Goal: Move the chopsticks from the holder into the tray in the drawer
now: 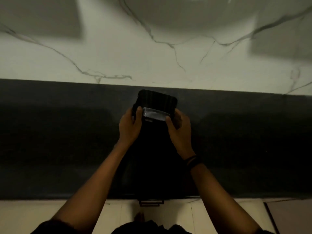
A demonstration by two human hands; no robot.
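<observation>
Holder (157,100) gripped btwn left hand (130,126) & right hand (179,129).

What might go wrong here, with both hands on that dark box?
The light is very dim, and the holder blends into the dark counter, so a misjudged move seems possible. The left hand and right hand each grip only its sides; tilting it might spill whatever it holds, which cannot be seen.

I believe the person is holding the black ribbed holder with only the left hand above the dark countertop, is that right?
Not quite: the head view shows both hands on the black ribbed holder, the left hand on one side and the right hand on the other, above the dark countertop.
</observation>
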